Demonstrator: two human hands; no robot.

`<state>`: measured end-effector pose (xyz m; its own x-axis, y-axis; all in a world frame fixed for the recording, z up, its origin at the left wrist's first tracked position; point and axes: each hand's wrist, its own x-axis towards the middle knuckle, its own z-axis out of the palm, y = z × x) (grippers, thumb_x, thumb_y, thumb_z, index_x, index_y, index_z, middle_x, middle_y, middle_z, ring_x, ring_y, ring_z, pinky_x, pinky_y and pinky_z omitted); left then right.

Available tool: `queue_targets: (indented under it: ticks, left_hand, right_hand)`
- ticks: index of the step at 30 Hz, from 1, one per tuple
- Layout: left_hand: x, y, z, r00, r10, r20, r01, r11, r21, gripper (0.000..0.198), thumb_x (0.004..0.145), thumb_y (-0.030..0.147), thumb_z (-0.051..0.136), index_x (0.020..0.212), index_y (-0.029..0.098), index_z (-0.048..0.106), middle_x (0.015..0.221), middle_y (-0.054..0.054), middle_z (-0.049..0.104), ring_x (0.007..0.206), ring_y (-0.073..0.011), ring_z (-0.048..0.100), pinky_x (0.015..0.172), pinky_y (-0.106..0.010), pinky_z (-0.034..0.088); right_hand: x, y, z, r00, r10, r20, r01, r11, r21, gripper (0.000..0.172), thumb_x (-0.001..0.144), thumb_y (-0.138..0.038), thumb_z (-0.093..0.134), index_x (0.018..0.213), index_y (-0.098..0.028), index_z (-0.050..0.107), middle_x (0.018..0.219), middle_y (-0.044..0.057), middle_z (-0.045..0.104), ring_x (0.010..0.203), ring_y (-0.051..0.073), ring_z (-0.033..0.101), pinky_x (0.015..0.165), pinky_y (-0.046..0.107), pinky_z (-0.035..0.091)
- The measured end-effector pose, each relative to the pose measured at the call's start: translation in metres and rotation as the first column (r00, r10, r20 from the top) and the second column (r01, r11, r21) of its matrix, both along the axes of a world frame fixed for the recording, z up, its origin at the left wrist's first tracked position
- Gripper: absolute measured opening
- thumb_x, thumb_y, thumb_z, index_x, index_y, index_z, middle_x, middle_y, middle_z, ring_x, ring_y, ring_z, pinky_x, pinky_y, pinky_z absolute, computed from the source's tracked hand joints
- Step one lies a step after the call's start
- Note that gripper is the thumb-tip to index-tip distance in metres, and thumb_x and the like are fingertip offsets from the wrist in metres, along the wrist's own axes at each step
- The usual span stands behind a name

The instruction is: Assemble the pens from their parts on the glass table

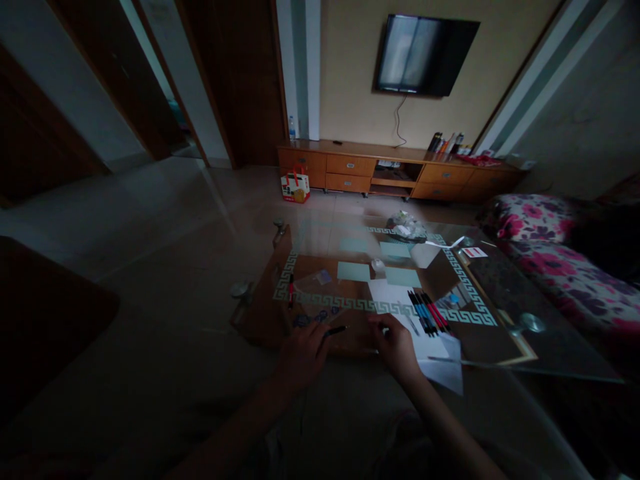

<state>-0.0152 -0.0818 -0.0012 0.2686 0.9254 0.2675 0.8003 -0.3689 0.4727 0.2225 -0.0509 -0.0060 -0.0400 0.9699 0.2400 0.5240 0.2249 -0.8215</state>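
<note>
Clearly, the slim black pen part (336,330) we hold lies in front of our left hand (303,350), its long axis running nearly sideways. Its pale gold tip points toward our right hand (397,340) and slightly away from us. Our left fingers are closed on its rear end; our right thumb and fingers are bent in on a small dark piece (384,329), too dim for us to name. Between the two hands there is a gap, and the tip reaches into it.

Just right of our right hand, a row of black, blue and red pens (423,310) lies side by side on white paper (435,347), slanting from far left to near right. Beyond our left hand, a red-and-black pen (291,291) points away from us, near a flat clear packet (313,279) and some dark blue round shapes (317,317). All of this rests at the glass table (565,347), and nothing stands between the tip and our right hand.

Farther ahead of our right hand sits a crumpled clear bag (407,227), its contents unclear to us. Well beyond our left hand, a red-handled carton (295,187) stands on the floor beside a wooden cabinet (350,163), whose open compartment holds something pale (389,164).
</note>
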Motion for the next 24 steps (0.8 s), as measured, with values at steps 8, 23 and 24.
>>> queue_targets:
  ticks: [8, 23, 24]
  left_hand:
    - [0.001, -0.003, 0.005, 0.999, -0.017, -0.049, 0.019, 0.999, 0.037, 0.021, 0.097, 0.025, 0.045, 0.112, 0.023, 0.060, 0.101, -0.006, 0.063, 0.091, -0.0208, 0.062, 0.083, -0.035, 0.050]
    - [0.001, -0.003, 0.009, 0.992, -0.025, -0.126, 0.030, 0.999, 0.036, 0.022, 0.096, 0.023, 0.048, 0.113, 0.024, 0.061, 0.103, -0.005, 0.064, 0.089, -0.0222, 0.059, 0.081, -0.038, 0.048]
    - [0.001, -0.003, 0.008, 0.991, -0.025, -0.128, 0.030, 0.999, 0.036, 0.022, 0.096, 0.023, 0.047, 0.113, 0.024, 0.061, 0.102, -0.005, 0.064, 0.089, -0.0224, 0.059, 0.081, -0.038, 0.048]
  right_hand:
    - [-0.009, -0.001, 0.003, 0.969, 0.027, -0.244, -0.071, 0.983, -0.171, 0.027, 0.084, -0.044, 0.064, 0.090, -0.018, 0.068, 0.084, 0.006, 0.071, 0.078, 0.020, 0.065, 0.071, 0.031, 0.052]
    - [-0.015, -0.003, -0.008, 0.926, 0.101, -0.364, -0.198, 0.951, -0.238, 0.024, 0.078, -0.037, 0.072, 0.093, -0.019, 0.070, 0.087, 0.004, 0.072, 0.078, 0.017, 0.067, 0.068, 0.029, 0.053]
    - [-0.015, -0.003, -0.008, 0.925, 0.107, -0.364, -0.204, 0.950, -0.239, 0.023, 0.078, -0.037, 0.072, 0.092, -0.019, 0.070, 0.087, 0.004, 0.073, 0.077, 0.017, 0.067, 0.068, 0.029, 0.053]
